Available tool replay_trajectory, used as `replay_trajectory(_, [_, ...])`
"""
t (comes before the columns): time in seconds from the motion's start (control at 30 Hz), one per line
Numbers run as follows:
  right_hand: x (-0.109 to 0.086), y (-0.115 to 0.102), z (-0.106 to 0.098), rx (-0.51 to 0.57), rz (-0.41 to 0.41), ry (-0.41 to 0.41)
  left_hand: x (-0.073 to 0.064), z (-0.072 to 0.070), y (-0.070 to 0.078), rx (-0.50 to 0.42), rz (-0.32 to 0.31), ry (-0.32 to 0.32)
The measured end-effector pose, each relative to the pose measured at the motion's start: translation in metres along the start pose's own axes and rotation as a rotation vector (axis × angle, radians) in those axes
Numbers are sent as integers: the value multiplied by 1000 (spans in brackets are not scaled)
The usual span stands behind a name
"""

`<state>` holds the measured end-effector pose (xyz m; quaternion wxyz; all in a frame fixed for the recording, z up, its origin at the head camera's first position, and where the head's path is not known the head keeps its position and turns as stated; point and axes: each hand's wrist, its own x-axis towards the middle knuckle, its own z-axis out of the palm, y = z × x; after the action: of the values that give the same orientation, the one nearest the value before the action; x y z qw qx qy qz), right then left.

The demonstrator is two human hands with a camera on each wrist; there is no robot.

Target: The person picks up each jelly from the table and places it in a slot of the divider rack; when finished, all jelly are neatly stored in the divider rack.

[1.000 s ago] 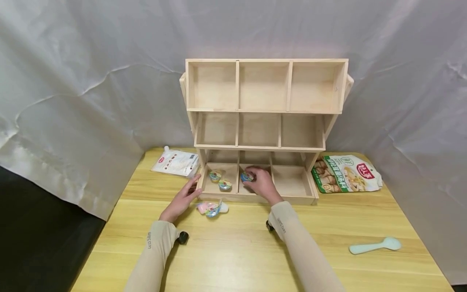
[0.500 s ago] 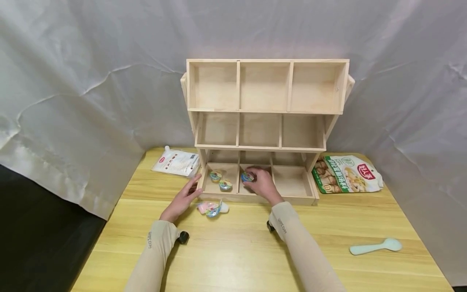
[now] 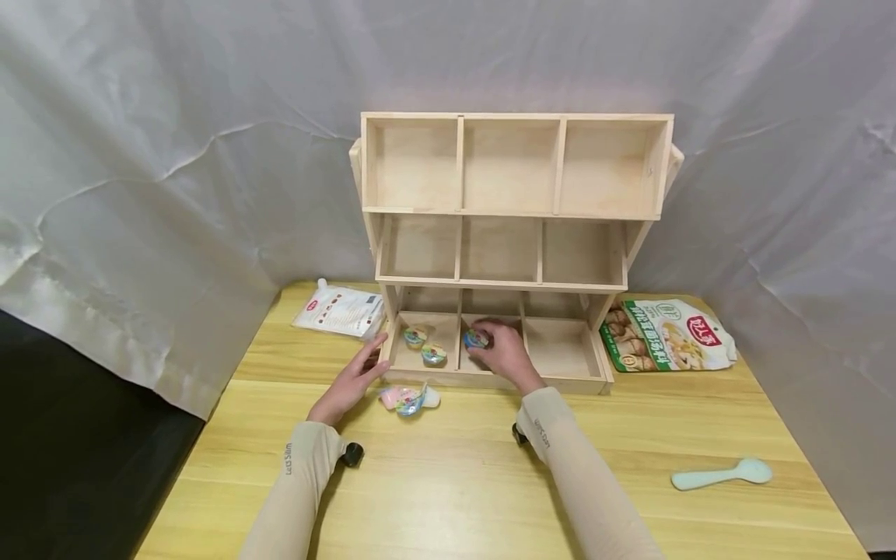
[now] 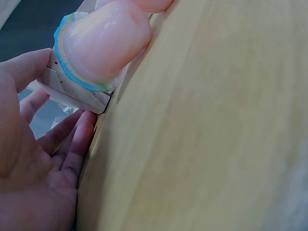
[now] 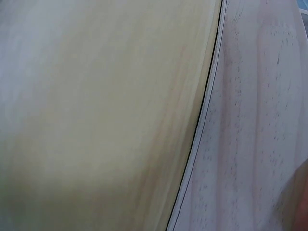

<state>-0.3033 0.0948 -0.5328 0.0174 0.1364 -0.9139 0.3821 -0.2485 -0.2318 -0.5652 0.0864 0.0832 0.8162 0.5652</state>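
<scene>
My right hand [image 3: 505,354] pinches a jelly cup [image 3: 476,339] with a blue printed lid in the bottom middle compartment of a three-tier wooden rack [image 3: 490,379]. Two more jelly cups, one further back [image 3: 414,337] and one nearer [image 3: 434,355], sit in the bottom left compartment. At the rack's lower left corner, my left hand [image 3: 350,385] touches the wood with fingers extended. Beside it, pink and pale jelly cups [image 3: 408,400] lie on the table before the rack; one pink jelly cup [image 4: 103,41] looms in the left wrist view. The right wrist view shows mostly tabletop and rack front.
A white spouted pouch [image 3: 341,309] lies left of the rack. To its right is a green and white food packet [image 3: 668,334]. A pale green spoon [image 3: 724,474] rests on the right of the wooden table [image 3: 448,498]. Grey cloth [image 3: 175,155] hangs behind.
</scene>
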Motion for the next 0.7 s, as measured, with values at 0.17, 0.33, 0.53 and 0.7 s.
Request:
replay_trajectory(0.17, [0, 1, 0, -15, 5, 4, 1, 0, -1, 2, 7, -2])
replay_trajectory(0.33, [0, 0, 2, -4, -1, 11, -2, -2, 0, -15, -17, -8])
replay_trajectory(0.53, [-1, -1, 2, 7, 3, 13, -3, -4, 1, -14, -22, -23])
replay_trajectory(0.7, [-3, -3, 0, 31, -23, 56, -3, -2, 4, -6, -18, -19])
